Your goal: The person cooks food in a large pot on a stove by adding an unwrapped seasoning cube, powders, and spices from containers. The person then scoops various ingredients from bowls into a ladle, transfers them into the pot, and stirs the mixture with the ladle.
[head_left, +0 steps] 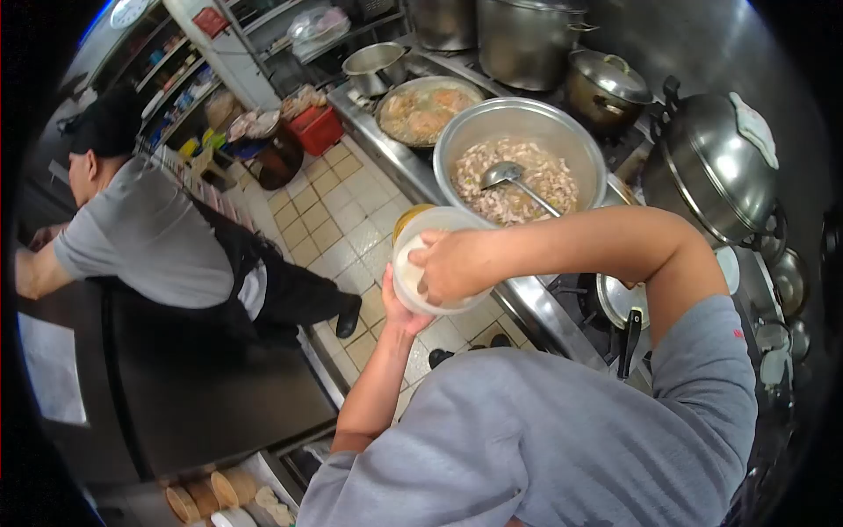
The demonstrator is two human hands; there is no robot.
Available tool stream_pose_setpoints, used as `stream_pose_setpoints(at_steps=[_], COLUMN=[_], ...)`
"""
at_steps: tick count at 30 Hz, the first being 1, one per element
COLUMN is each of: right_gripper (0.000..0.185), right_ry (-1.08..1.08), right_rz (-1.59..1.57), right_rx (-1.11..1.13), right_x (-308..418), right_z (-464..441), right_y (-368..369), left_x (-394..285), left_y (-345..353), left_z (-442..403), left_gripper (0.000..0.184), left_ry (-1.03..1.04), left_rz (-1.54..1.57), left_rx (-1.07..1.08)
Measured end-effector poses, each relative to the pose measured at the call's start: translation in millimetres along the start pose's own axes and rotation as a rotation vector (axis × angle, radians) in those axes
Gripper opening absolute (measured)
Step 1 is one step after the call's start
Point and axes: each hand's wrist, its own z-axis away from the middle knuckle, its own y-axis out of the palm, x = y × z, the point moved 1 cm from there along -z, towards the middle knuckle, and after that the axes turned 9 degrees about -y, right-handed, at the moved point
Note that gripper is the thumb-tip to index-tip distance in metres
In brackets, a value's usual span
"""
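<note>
A round, pale plastic tub (pixel 446 218) with white contents is held over the floor beside the stove edge. My left hand (pixel 406 307) grips it from below and the left side. Inside the tub is my right hand (pixel 450 263), its fingers bent down into the white contents; whether they pinch any of it is hidden. Just beyond the tub stands a large metal bowl (pixel 581 145) of chopped, pale pink-brown pieces. A metal ladle (pixel 502 174) rests in the bowl, its handle toward my right forearm. Something round and yellowish (pixel 411 213) shows behind the tub.
Left of the bowl sits a pan of food in liquid (pixel 430 110). Tall pots (pixel 531 44), a lidded pot (pixel 606 83) and a large domed pot (pixel 720 158) stand beyond. A black-handled pan (pixel 628 303) is at right. A co-worker (pixel 167 228) bends over the left counter.
</note>
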Motion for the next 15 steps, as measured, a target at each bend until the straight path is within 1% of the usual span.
stream_pose_setpoints(at_steps=[1, 2, 3, 4, 5, 6, 7, 8, 9, 11, 12, 13, 14, 15], right_gripper=[0.011, 0.01, 0.01, 0.009, 0.009, 0.009, 0.01, 0.011, 0.011, 0.013, 0.013, 0.014, 0.017, 0.016], right_ry=[0.0, -0.019, -0.006, -0.046, -0.087, -0.082, -0.105, -0.133, -0.138, -0.086, -0.097, -0.04, 0.019, 0.087], right_rz=[0.048, 0.099, 0.104, 0.074, 0.043, 0.042, -0.018, -0.078, -0.078, -0.427, -0.43, -0.509, -0.586, -0.546], right_rx=[-0.015, -0.011, -0.012, 0.015, 0.041, 0.039, 0.156, 0.273, 0.272, 0.176, 0.176, -0.068, -0.312, -0.4], right_x=[1.8, 3.6, 4.8, 6.7, 7.8, 6.8, 4.1, 1.9, 0.4, -7.7, -14.9, -25.8, -38.3, -53.4], right_z=[0.0, -1.0, -0.6, -0.5, 0.4, 1.4, 3.9, 7.7, 14.9, 32.3, 44.6, 62.6, 81.8, 101.1], right_y=[3.9, 5.9, 3.4, 1.7, -1.7, -5.3, -7.8, -11.6, -21.9, -43.2, -48.5, -53.2, -56.4, -57.3], left_x=[3.2, 5.7, 8.0, 12.5, 16.2, 21.5, 25.7, 27.7, 29.7, 31.9, 31.7, 32.1, 33.8, 35.0], left_y=[1.6, 1.4, -0.7, -6.6, -8.4, -9.6, -10.3, -8.0, -4.2, 4.8, 11.9, 20.6, 33.1, 32.4], left_z=[-2.1, -3.4, -2.3, -1.7, -3.9, -6.3, -10.1, -12.1, -13.6, -16.1, -19.2, -22.2, -23.8, -27.1], left_gripper=[0.075, 0.076, 0.077, 0.077, 0.077, 0.076, 0.075, 0.075, 0.074, 0.074, 0.073, 0.072, 0.082, 0.081], left_ry=[-0.015, -0.091, -0.164, -0.2, -0.203, -0.25, -0.296, -0.296, -0.299, -0.292, -0.317, -0.343, -0.283, -0.244], left_rz=[-0.01, 0.023, 0.056, 0.02, 0.015, 0.037, 0.059, 0.059, 0.089, 0.126, 0.134, 0.142, 0.238, 0.239], left_rx=[0.016, 0.053, 0.082, 0.128, 0.13, 0.146, 0.164, 0.163, 0.171, 0.171, 0.184, 0.199, 0.289, 0.312])
